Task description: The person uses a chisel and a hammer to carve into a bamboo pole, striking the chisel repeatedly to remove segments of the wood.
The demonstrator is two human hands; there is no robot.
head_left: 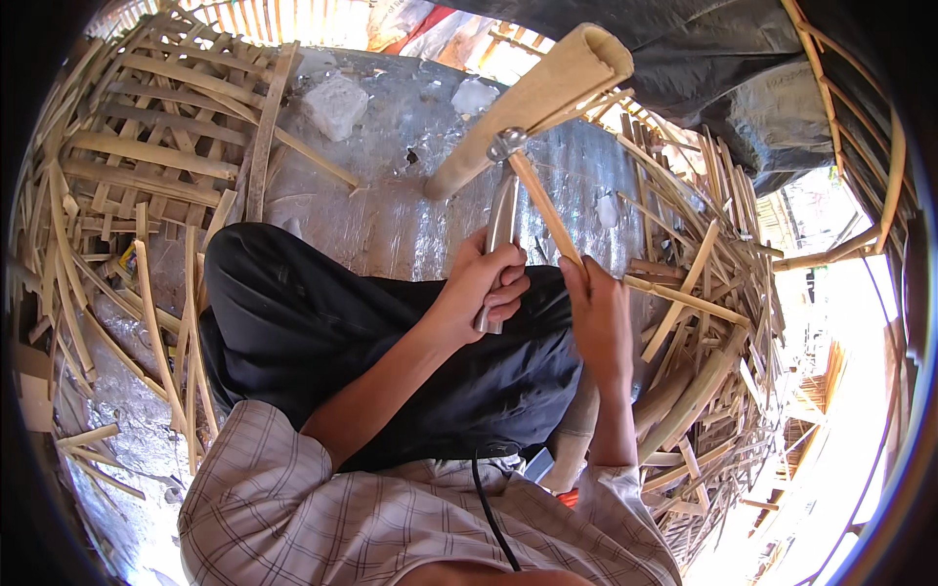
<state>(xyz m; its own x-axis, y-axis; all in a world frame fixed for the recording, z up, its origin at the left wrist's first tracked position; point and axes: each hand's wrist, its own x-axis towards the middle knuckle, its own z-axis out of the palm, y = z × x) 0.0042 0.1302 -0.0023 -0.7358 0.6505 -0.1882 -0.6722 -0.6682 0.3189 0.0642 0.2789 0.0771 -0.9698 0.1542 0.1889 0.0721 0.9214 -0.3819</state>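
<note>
Left hand (489, 278) wrapped round a metal blade (502, 220); right hand (598, 303), just to its right, closed on a hammer (549, 210). Black trousers (313, 303) below the grip. Just beyond: bamboo piece (542, 98), tilted, hammer head overlapping it in view; contact cannot be told. Strips (699, 278) right of the grip; lattice (161, 137) farther, forward-left.

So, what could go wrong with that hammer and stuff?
The hammer in the right hand might slip and bump the left hand, which grips the metal tool close to the hammer's metal head. The thick bamboo piece could tip or slide, because it slants and neither hand is holding it.
</note>
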